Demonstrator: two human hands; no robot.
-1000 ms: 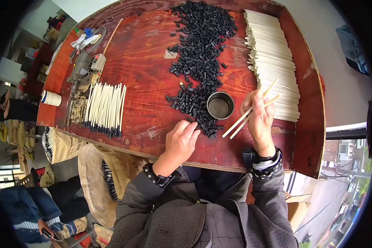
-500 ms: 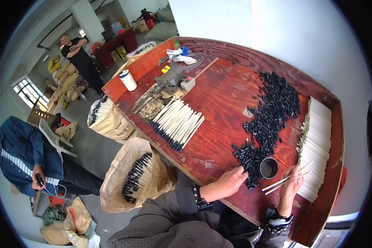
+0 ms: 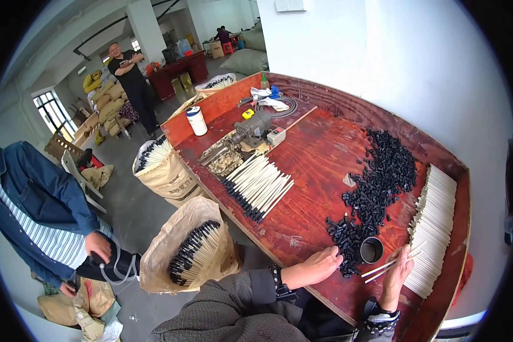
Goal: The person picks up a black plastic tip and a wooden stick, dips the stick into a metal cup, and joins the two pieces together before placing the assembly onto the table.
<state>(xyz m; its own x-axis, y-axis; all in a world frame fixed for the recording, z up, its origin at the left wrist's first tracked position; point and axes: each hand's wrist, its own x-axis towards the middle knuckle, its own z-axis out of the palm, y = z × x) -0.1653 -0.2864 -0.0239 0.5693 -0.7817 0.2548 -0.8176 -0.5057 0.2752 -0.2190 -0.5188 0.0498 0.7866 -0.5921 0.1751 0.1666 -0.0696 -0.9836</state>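
Observation:
My left hand [image 3: 315, 267] is at the near edge of a heap of small black tube-like caps [image 3: 384, 174]. Its fingers are pinched together, and what they hold, if anything, is too small to make out. In my right hand [image 3: 399, 275] are a few thin pale wooden sticks [image 3: 377, 274], which point left over the red tabletop. A round dark cup [image 3: 371, 249] stands between my hands, touching the caps. To the right of my right hand lies a long stack of pale sticks [image 3: 432, 231].
Black-tipped sticks [image 3: 261, 186] lie in a row at left, beside a small motor machine [image 3: 255, 130] and a white bottle [image 3: 196, 121]. A raised wooden rim [image 3: 347, 94] borders the table [image 3: 302, 222]. Sacks of sticks [image 3: 195, 245] stand by its left edge. Two people are at left.
My view has shifted, so the table sits lower and further right. The person at left has lowered their hands. My right hand still holds the sticks; my left stays at the caps.

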